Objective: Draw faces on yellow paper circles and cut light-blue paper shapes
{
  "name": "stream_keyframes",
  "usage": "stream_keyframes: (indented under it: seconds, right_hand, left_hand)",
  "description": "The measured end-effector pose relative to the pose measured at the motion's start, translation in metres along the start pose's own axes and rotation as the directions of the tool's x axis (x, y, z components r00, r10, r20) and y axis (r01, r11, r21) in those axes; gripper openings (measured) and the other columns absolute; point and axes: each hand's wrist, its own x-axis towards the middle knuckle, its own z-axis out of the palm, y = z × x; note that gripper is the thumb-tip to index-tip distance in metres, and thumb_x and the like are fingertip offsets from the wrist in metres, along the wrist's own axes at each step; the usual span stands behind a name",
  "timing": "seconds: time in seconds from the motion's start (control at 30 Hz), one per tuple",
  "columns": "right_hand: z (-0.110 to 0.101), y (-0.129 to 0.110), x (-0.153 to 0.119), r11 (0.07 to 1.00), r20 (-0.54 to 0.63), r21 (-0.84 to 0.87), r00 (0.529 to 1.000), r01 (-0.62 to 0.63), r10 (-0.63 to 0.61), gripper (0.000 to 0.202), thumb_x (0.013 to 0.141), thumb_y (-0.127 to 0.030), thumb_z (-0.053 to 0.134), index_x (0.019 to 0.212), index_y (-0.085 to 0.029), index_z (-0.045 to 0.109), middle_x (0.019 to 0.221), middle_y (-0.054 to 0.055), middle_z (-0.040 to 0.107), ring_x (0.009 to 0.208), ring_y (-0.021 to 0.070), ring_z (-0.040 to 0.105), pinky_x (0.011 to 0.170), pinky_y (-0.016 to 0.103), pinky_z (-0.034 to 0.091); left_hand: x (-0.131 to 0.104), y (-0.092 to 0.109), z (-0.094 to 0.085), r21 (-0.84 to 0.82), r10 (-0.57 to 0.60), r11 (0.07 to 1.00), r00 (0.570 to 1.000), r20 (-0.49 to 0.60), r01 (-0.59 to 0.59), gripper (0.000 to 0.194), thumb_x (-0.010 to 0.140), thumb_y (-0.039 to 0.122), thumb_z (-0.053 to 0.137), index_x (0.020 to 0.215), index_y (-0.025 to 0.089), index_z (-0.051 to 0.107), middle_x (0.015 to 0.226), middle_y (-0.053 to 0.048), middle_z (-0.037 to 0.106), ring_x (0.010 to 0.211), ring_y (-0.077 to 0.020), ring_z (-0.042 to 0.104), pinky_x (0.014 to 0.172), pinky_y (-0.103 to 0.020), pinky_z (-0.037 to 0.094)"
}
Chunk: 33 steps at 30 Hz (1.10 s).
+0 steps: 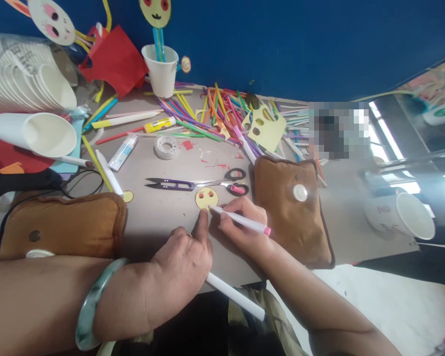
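A small round yellow paper face [206,199] with two red eyes lies on the table. My right hand [246,225] grips a white marker with a pink end [250,222], its tip at the lower part of the face. With the index finger stretched out, my left hand [181,267] presses the lower edge of the disc. The other left fingers are curled, and a second white marker [237,296] sticks out from under them toward the table edge. Just beyond the face lie dark-handled scissors [235,182] and purple thread snips [170,184].
Brown cushioned pouches lie at left [65,225] and right [291,212]. Behind are a tape roll [166,147], a glue stick [159,124], coloured straws [207,111] and a white cup [162,74] holding a straw figure. Stacked paper cups [25,89] stand left; another cup [400,216] lies right.
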Motion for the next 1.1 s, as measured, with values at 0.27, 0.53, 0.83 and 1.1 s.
stream_keyframes:
  seconds: [0.27,0.53,0.83,1.1]
  right_hand:
    - [-0.0018,-0.0013,0.0011,1.000,-0.013,0.008,1.000,0.021,-0.021,0.011,0.076,-0.014,0.061,0.073,-0.022,0.054,0.060,-0.004,0.067,0.052,0.0112,0.065,0.047,0.020,0.049]
    - [-0.0055,-0.0030,0.0001,0.997,-0.097,-0.040,0.993,0.063,-0.067,0.011,0.078,-0.016,0.063,0.078,-0.023,0.054,0.068,-0.003,0.071,0.057,0.0130,0.069,0.050,0.021,0.052]
    - [-0.0030,0.0009,-0.0050,0.994,-0.205,0.087,0.977,0.070,-0.051,0.009,0.082,-0.017,0.065,0.085,-0.023,0.058,0.080,0.001,0.075,0.066,0.0157,0.072,0.057,0.027,0.057]
    - [-0.0032,-0.0010,-0.0038,0.996,-0.216,0.068,0.975,0.057,-0.041,0.009,0.083,-0.017,0.063,0.084,-0.023,0.057,0.078,0.000,0.074,0.065,0.0154,0.070,0.056,0.027,0.056]
  left_hand:
    - [0.0008,0.0006,0.0023,0.027,0.010,1.000,1.000,-0.024,-0.009,0.044,0.083,0.015,0.057,0.126,0.007,0.061,0.150,-0.035,0.036,0.065,-0.0179,0.066,0.062,-0.034,0.045]
    - [-0.0024,0.0010,0.0029,0.049,0.014,0.999,0.998,-0.057,-0.011,0.043,0.084,0.014,0.057,0.126,0.006,0.061,0.149,-0.035,0.038,0.074,-0.0223,0.069,0.062,-0.033,0.046]
    - [-0.0027,0.0018,0.0055,0.060,0.017,0.998,0.997,-0.072,-0.013,0.044,0.082,0.013,0.059,0.126,0.007,0.061,0.148,-0.035,0.039,0.070,-0.0207,0.068,0.060,-0.032,0.046]
    - [-0.0020,0.0021,0.0069,0.055,0.009,0.998,0.998,-0.068,-0.005,0.045,0.083,0.014,0.060,0.127,0.007,0.061,0.150,-0.034,0.037,0.069,-0.0187,0.067,0.062,-0.032,0.047]
